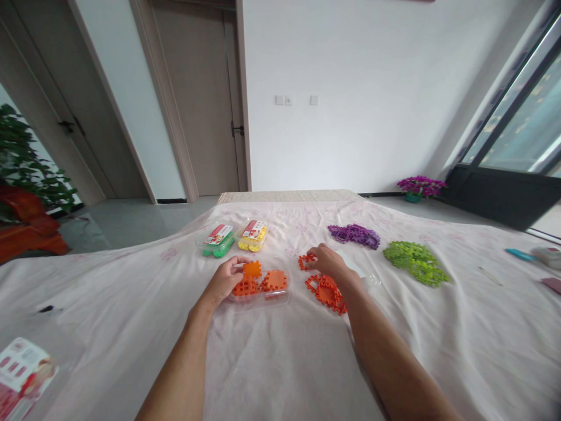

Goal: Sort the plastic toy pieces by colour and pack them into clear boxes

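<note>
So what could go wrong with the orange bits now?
The orange square at the left hand is by the far side of the clear tray, so it might slip outside. The toothed orange piece at the right hand could catch on the wrinkly cloth. And the loose orange pile lies close to the right forearm in this view, so it might get bumped.

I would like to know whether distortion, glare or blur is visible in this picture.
Head view: wide-angle distortion seems strong, the far-left door and the window leaning steeply; head view: small pale glints on the clear tray; head view: fine detail is soft, the near-left label's small print unreadable.
</note>
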`<move>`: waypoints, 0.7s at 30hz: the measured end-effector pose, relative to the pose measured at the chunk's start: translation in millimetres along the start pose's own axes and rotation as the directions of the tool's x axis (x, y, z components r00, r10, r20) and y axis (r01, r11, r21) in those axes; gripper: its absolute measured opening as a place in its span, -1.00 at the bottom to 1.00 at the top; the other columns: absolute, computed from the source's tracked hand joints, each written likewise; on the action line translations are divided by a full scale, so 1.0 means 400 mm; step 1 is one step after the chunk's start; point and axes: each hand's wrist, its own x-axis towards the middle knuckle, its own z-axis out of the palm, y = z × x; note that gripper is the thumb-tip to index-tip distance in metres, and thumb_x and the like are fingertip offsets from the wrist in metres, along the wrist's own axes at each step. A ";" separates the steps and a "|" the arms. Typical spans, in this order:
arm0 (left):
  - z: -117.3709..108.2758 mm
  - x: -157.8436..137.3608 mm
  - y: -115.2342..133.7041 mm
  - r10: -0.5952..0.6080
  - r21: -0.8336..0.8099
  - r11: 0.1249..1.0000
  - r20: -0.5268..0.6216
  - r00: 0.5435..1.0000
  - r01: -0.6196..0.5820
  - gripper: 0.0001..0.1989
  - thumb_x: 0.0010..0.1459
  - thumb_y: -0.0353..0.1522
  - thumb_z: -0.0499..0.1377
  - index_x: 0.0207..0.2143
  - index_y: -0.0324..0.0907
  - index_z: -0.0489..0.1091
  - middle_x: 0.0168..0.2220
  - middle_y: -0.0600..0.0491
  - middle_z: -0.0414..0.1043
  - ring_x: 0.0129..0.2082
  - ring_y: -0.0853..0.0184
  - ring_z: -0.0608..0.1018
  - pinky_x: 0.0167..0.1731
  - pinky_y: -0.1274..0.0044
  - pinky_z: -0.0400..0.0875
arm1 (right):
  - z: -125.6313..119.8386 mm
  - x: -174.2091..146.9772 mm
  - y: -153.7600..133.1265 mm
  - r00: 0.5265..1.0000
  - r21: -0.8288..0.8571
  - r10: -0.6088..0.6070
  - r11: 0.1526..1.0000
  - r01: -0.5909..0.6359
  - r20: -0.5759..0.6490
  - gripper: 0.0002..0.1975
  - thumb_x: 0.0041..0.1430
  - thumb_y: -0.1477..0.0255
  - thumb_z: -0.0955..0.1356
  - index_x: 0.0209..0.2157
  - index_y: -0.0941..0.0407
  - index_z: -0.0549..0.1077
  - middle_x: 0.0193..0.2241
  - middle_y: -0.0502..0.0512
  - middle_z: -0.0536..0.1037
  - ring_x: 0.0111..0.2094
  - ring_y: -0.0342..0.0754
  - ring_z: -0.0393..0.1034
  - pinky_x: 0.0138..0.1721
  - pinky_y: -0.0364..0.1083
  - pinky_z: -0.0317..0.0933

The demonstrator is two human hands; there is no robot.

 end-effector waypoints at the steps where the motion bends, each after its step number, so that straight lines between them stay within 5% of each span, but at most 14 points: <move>1: 0.001 0.000 0.001 -0.003 -0.002 1.000 -0.003 1.000 0.003 -0.48 -0.13 -0.50 0.11 -0.02 -0.20 0.35 -0.19 -0.03 0.56 -0.23 0.25 0.61 -0.26 0.47 0.49 | 0.001 0.000 -0.005 1.000 0.001 -0.002 1.000 0.002 -0.006 -0.56 -0.01 0.26 0.45 -0.05 0.04 0.49 -0.07 0.14 0.45 -0.15 -0.02 0.39 -0.25 -0.17 0.14; 10: 0.007 -0.001 0.005 -0.024 -0.038 0.999 -0.005 1.000 0.024 -0.48 -0.14 -0.50 0.13 -0.02 -0.19 0.34 -0.22 -0.02 0.56 -0.29 0.26 0.61 -0.31 0.47 0.49 | -0.035 -0.014 -0.028 0.993 0.239 -0.004 0.971 0.033 -0.120 -0.87 -0.04 0.38 0.44 -0.40 0.10 0.50 -0.46 0.00 0.54 -0.42 -0.14 0.38 -0.42 -0.20 0.10; 15: 0.010 -0.004 0.005 -0.035 -0.071 0.997 0.015 0.999 0.036 -0.47 -0.12 -0.48 0.14 0.00 -0.18 0.33 -0.24 0.01 0.56 -0.34 0.30 0.60 -0.31 0.49 0.46 | -0.059 -0.027 -0.089 0.977 0.536 -0.036 0.831 0.147 -0.212 -0.80 0.03 0.27 0.39 -0.42 0.13 0.48 -0.58 0.00 0.50 -0.54 -0.15 0.36 -0.54 -0.21 0.11; 21: 0.019 -0.002 0.001 0.011 0.050 0.999 -0.070 0.997 -0.008 -0.60 0.04 -0.30 0.12 -0.04 -0.15 0.42 -0.28 0.06 0.55 -0.29 0.29 0.56 -0.28 0.52 0.41 | -0.047 -0.068 -0.226 0.986 0.720 -0.125 0.673 0.169 -0.114 -0.84 0.06 0.33 0.36 -0.40 0.14 0.51 -0.55 0.01 0.53 -0.53 -0.16 0.42 -0.56 -0.24 0.16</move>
